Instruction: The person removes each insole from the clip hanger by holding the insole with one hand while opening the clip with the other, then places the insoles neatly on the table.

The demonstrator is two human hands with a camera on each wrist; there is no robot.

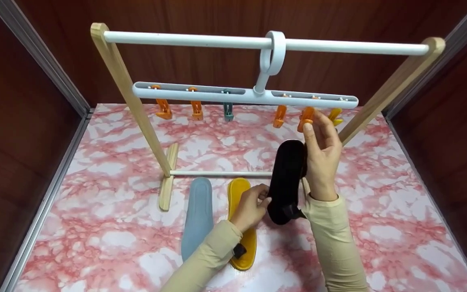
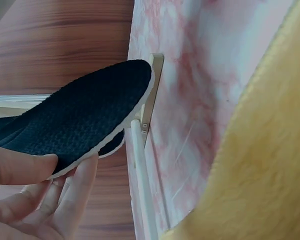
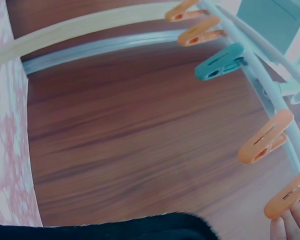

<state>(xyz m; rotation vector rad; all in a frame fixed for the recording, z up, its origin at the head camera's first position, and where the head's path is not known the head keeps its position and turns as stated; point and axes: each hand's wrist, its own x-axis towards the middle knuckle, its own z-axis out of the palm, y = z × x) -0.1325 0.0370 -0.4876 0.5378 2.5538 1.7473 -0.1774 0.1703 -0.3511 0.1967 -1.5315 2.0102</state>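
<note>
My left hand (image 1: 253, 207) pinches the edge of a black insole (image 1: 286, 178) between thumb and fingers. The left wrist view shows its textured dark top (image 2: 90, 110) and pale rim, with a second dark, pale-edged piece (image 2: 112, 144) partly hidden behind it. Higher up, my right hand (image 1: 324, 158) holds an orange clothespin (image 1: 307, 117) that hangs from a white clip hanger (image 1: 217, 96). The insole's upper end lies just below that clothespin, apart from it. In the right wrist view, fingertips (image 3: 292, 220) touch the orange clothespin (image 3: 287, 195) at the lower right corner.
The hanger's ring loops over the white top bar (image 1: 185, 39) of a wooden-legged rack. Other orange clothespins, a dark green one (image 1: 228, 111) and a yellow one (image 1: 335, 116) hang along it. A grey insole (image 1: 198, 211) and a yellow insole (image 1: 249, 247) lie on the red-and-white marbled surface (image 1: 108, 239).
</note>
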